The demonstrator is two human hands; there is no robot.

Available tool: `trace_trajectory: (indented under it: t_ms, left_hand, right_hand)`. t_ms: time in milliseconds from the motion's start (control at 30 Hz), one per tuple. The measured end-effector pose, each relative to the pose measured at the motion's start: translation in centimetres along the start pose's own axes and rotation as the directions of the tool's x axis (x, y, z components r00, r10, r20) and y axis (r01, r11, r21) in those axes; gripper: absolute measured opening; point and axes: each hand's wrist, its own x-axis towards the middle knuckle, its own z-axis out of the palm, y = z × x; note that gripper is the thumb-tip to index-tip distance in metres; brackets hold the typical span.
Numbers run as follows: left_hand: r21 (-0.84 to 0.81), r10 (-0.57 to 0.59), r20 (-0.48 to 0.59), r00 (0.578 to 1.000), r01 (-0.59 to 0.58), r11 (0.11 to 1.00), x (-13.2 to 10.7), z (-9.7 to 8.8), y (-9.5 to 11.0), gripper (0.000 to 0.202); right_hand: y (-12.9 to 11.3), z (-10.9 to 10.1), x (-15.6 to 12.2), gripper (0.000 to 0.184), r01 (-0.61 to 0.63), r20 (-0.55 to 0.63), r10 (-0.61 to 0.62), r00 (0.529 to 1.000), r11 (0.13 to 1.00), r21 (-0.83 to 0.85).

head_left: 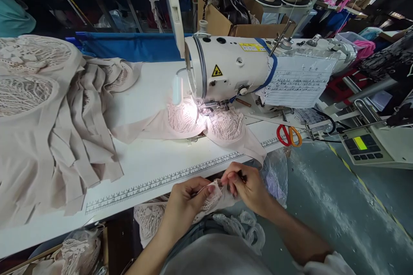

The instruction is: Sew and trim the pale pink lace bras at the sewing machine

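Observation:
Over my lap, my left hand pinches the edge of a pale pink lace bra between thumb and fingers. Close beside it, my right hand is closed, its fingertips at the same lace edge. A small dark object shows among the curled right fingers; its kind is too hidden to name. On the table, another pale pink bra lies with its middle under the lit needle area of a white sewing machine.
A large pile of bra pieces covers the table's left side. Red-and-orange-handled scissors lie right of the machine. A ruler strip runs along the front edge. A control box stands at right; more lace pieces sit below left.

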Motion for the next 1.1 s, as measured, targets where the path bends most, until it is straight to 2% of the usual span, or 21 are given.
trace_trajectory:
  t_ms: [100, 200, 367, 467, 600, 733, 800, 867, 933, 1033, 1100]
  left_hand:
    - [-0.039, 0.022, 0.002, 1.0, -0.022, 0.999, 0.1, 0.0, 0.4, 0.037]
    - [-0.043, 0.053, -0.004, 0.999, -0.053, 0.998, 0.2, -0.1, 0.7, 0.035]
    - [-0.026, 0.083, 0.035, 0.996, -0.082, 0.996, 0.2, -0.1, 1.4, 0.028]
    - [-0.015, 0.102, 0.045, 0.994, -0.102, 0.995, 0.1, -0.1, 1.6, 0.028]
    - [-0.004, 0.114, 0.028, 0.993, -0.114, 0.993, 0.1, -0.1, 1.2, 0.03]
    - [-0.011, 0.101, 0.016, 0.995, -0.101, 0.995, 0.1, -0.3, 0.8, 0.029]
    - [-0.031, 0.082, -0.001, 0.997, -0.082, 0.996, 0.0, -0.4, 0.8, 0.03]
    - [-0.067, 0.061, -0.017, 0.998, -0.062, 0.996, -0.1, -0.4, 0.9, 0.033]
    - [-0.11, 0.031, -0.028, 0.999, -0.034, 0.993, -0.2, -0.4, 1.0, 0.036]
    - [-0.143, -0.026, -0.034, 0.999, 0.021, 0.989, -0.3, -0.8, 1.1, 0.038]
    - [-0.124, -0.003, -0.037, 0.999, -0.002, 0.992, -0.3, -1.4, 1.0, 0.036]
  right_hand:
    - [0.2, -0.5, 0.0, 0.052, -0.086, 0.071, 0.083, 0.994, 0.995, 0.046]
    - [0.1, -0.6, 0.2, 0.056, -0.114, 0.195, 0.094, 0.976, 0.989, 0.098]
    - [0.5, 0.3, 0.3, 0.04, -0.195, 0.275, 0.129, 0.953, 0.954, 0.227]
    - [0.7, 0.7, 0.3, 0.036, -0.197, 0.265, 0.119, 0.957, 0.936, 0.292]
    - [0.5, 1.1, 0.3, 0.035, -0.179, 0.218, 0.117, 0.969, 0.94, 0.29]
    - [0.5, 1.3, 0.2, 0.037, -0.193, 0.124, 0.157, 0.98, 0.909, 0.37]
    - [1.2, 1.2, -0.1, 0.041, -0.16, 0.078, 0.141, 0.987, 0.911, 0.38]
    - [2.1, 0.9, -0.5, 0.049, -0.098, 0.082, 0.078, 0.994, 0.954, 0.284]
    - [3.1, 0.6, -0.8, 0.049, -0.06, 0.16, 0.049, 0.986, 0.996, 0.066]
    - [3.9, -0.2, -1.0, 0.037, -0.054, 0.302, 0.131, 0.944, 0.966, -0.252]
    - [3.5, -0.9, -1.0, 0.04, 0.011, 0.395, 0.1, 0.913, 0.963, -0.27]
